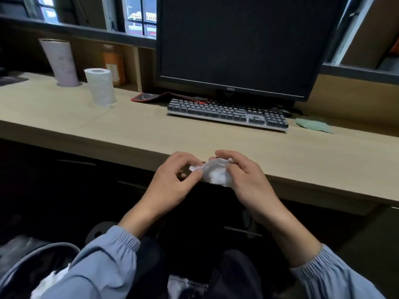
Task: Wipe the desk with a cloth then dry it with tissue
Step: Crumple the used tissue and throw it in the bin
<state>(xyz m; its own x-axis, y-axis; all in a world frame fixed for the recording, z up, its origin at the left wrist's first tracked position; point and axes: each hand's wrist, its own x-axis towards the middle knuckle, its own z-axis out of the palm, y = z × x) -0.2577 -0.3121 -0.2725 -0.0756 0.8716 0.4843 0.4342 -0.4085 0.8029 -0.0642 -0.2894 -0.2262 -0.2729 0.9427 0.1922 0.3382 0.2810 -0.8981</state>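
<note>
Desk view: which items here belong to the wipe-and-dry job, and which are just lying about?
For the job:
- tissue, crumpled, held by left hand and right hand
- green cloth, right of keyboard
- tissue roll
- desk

Lying about:
- keyboard
- monitor
- mouse pad
- pink tube
- orange bottle

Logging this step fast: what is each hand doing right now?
Left hand: pinching one corner of the tissue.
Right hand: closed around the same tissue.

I see both hands, left hand [172,182] and right hand [248,180], gripping crumpled tissue [216,173] at the tabletop [129,130] edge; green cloth [314,125] lies beside the keyboard [226,113].
</note>
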